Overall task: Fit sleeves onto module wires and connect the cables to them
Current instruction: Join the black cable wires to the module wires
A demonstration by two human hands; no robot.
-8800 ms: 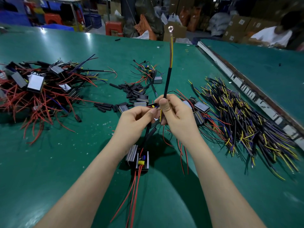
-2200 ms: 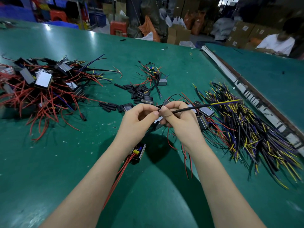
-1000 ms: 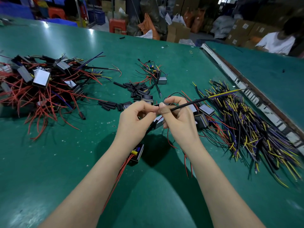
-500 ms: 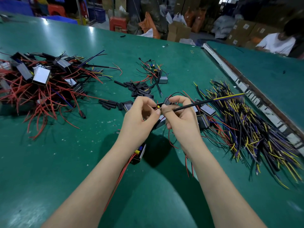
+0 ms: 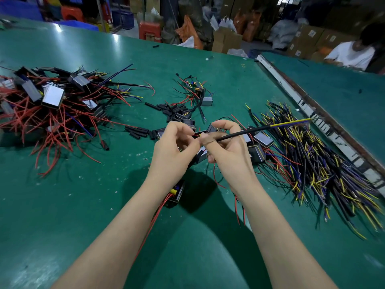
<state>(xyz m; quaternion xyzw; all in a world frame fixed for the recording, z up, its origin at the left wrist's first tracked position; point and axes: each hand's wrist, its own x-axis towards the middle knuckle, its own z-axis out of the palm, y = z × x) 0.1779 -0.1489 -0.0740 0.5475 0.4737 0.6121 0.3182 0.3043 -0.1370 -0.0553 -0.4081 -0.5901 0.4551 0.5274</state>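
Module pile on table left, cable heap right, loose sleeves between

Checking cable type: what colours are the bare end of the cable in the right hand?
Yellow and purple past the black-sheathed cable, head view.

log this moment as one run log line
left hand: pinches red wire | right hand: holds cable | joining

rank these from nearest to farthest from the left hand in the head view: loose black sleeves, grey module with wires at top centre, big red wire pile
1. loose black sleeves, just left of the left hand.
2. grey module, beyond the hand, top centre.
3. red wire pile, far left of the table.
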